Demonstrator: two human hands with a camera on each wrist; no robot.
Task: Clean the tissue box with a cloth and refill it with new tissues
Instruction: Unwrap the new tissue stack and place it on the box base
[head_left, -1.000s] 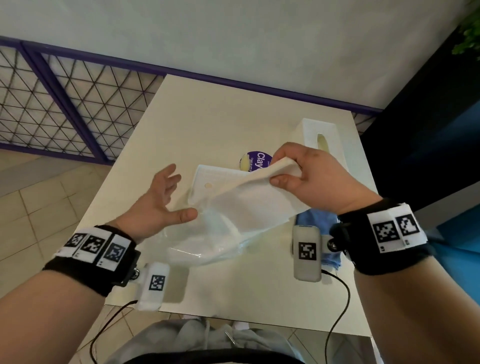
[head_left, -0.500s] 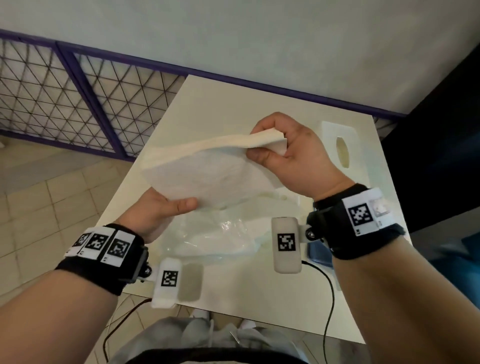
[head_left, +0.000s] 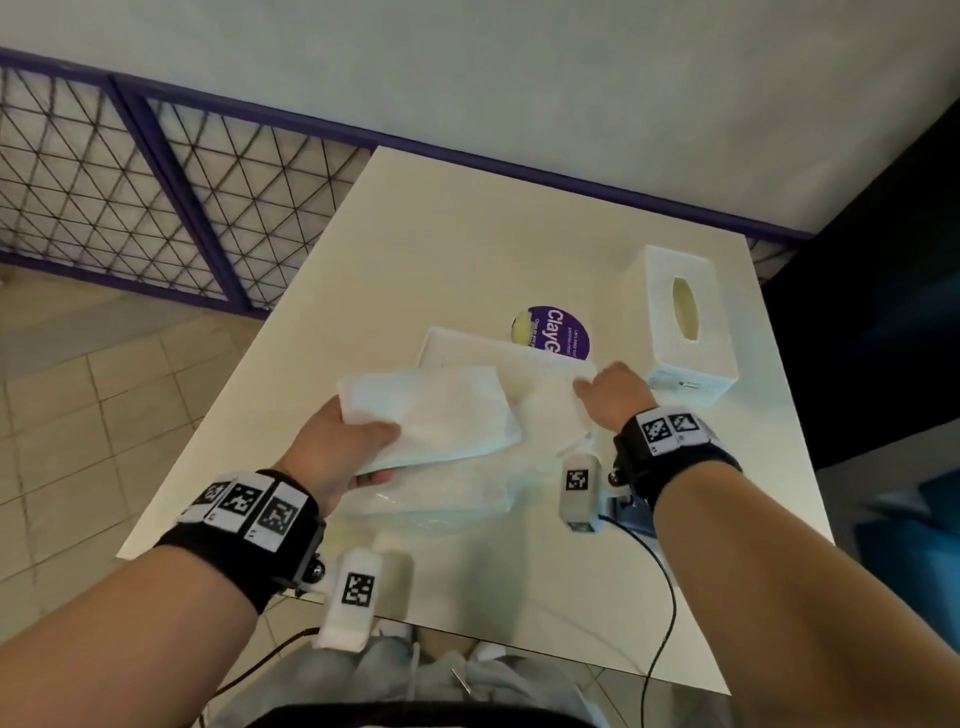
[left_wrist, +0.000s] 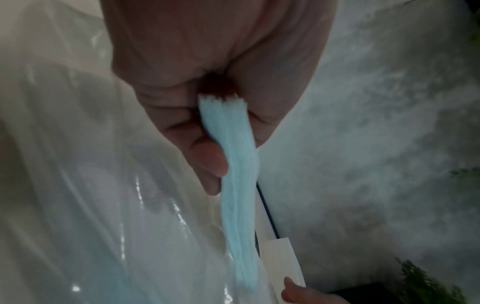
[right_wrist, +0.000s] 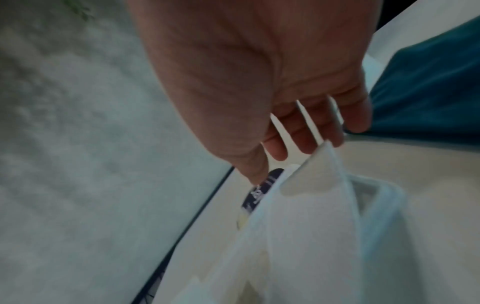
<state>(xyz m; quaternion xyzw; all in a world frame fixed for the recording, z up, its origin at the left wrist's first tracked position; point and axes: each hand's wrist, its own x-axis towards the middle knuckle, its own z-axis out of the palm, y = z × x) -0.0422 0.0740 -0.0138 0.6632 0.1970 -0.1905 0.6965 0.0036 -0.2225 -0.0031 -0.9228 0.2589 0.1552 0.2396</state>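
Observation:
My left hand (head_left: 374, 447) pinches a stack of white tissues (head_left: 431, 410) by its near end, thumb on top, just above the table. The left wrist view shows the tissue stack (left_wrist: 233, 164) edge-on between thumb and fingers of the left hand (left_wrist: 221, 133). My right hand (head_left: 597, 387) reaches the right end of the flat white box base (head_left: 467, 345). In the blurred right wrist view its spread fingers (right_wrist: 306, 144) are at the base's corner (right_wrist: 324, 150). The white tissue box cover (head_left: 680, 322) stands upright at the right with its slot up.
A crumpled clear plastic wrapper (head_left: 431, 499) lies under the tissues. A round purple sticker (head_left: 561, 332) sits behind the base. A blue cloth (head_left: 631, 512) is mostly hidden under my right wrist. The table's near edge (head_left: 519, 644) is close to my body.
My right hand let go of the tissue stack and dropped to the box base. The left hand now holds the stack alone, lower and flatter over the table.

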